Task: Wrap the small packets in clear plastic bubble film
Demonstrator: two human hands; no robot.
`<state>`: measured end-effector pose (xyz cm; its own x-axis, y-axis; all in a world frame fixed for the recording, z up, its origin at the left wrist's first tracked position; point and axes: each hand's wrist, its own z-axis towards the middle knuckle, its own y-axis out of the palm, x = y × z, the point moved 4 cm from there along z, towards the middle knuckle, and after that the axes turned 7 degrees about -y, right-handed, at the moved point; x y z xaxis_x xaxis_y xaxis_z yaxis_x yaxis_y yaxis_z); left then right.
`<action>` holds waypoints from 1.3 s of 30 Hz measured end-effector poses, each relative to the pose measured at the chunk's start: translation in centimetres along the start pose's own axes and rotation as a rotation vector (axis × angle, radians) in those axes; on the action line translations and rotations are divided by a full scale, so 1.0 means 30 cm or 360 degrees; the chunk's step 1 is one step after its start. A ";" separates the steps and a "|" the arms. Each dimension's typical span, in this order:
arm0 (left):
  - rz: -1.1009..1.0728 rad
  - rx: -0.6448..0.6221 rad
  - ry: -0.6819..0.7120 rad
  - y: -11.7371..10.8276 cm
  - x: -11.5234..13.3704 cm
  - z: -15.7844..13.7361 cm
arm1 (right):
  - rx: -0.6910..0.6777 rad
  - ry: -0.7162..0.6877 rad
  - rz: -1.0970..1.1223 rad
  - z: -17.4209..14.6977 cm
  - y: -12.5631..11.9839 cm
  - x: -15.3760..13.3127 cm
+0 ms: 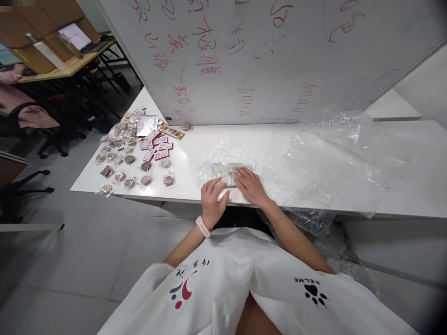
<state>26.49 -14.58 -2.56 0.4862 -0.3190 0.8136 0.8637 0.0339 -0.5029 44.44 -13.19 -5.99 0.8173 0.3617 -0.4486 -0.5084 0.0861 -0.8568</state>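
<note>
A flat silvery packet with a printed label [226, 176] lies near the table's front edge, on a sheet of crinkled clear plastic [230, 151]. My left hand [213, 200] is at the packet's left front corner, its fingers stretched and the thumb apart. Flat across the packet's right part rest the fingers of my right hand [250, 186], hiding some of the label. Neither hand is wrapped round anything that I can see. A pink wristband [203, 226] circles my left wrist.
Several wrapped round cakes [145, 180] are spread over the table's left end, with red-and-white small boxes [161, 154], a silver pouch [147, 125] and a gold sachet [173, 133]. Large clear plastic bags [324, 172] cover the right side. A whiteboard [261, 60] stands along the back.
</note>
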 end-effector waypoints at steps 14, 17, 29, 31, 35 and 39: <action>-0.0099 -0.0359 -0.0417 0.008 -0.039 0.234 | -0.0175 -0.0117 -0.0153 -0.002 -0.011 -0.047; 0.0634 -0.0570 0.0225 0.088 0.007 0.182 | -0.0198 -0.0070 -0.0155 0.000 -0.017 -0.042; 0.0914 -0.0791 0.0848 0.041 -0.101 0.236 | -0.0321 -0.0335 0.0057 0.010 -0.093 0.036; 0.0900 -0.0766 0.0788 0.039 -0.089 0.235 | -0.0258 -0.0339 0.0039 0.015 -0.101 0.014; 0.0829 -0.0897 0.0472 0.005 -0.045 0.279 | -0.0187 -0.0275 0.0176 0.041 -0.156 0.000; 0.0491 -0.1043 0.0161 -0.015 -0.016 0.430 | -0.0198 -0.0022 0.0437 0.128 -0.227 0.048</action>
<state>27.59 -2.22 1.05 0.6525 -0.4733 0.5918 0.4174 -0.4273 -0.8020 48.05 -9.68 0.16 0.6496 0.3685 -0.6649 -0.6720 -0.1306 -0.7289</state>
